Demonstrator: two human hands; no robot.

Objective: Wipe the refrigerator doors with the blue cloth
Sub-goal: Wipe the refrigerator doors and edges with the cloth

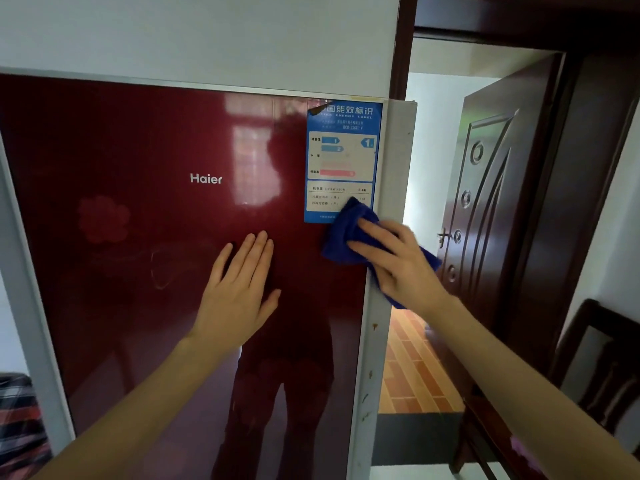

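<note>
A dark red shiny refrigerator door [138, 209] fills the left and middle of the view. A grey frame [391, 188] runs round it. The white word "Haier" [206, 179] sits near the middle of the door, in its upper part. A faint flower pattern [104, 220] shows lower down, nearer the left edge.

A blue paper label [343, 157] is stuck in the top right corner of the door. Its top line is Chinese writing, and under that I can read "ENERGY LABEL". A blue arrow on the label shows a big 1, and lower down it says 0.46. The other small print is too blurry to read. The label's top left corner is peeling.

The soft blue cloth [341, 237] is at the right edge of the door. It covers the bottom right corner of the label and bends over the grey frame. The right hand [398, 261] lies on the cloth with its fingers straight and a little spread, and presses it onto the door. Its thumb is hidden.

The left hand [239, 289] lies flat on the red door, below "Haier" and left of the cloth. Its fingers are straight and close together, with the thumb out to the side. It holds nothing.

Past the right edge of the refrigerator, a dark brown wooden room door [502, 202] stands open. Orange and brown floor tiles [412, 368] show beside it. A white wall [207, 36] is above the refrigerator.
</note>
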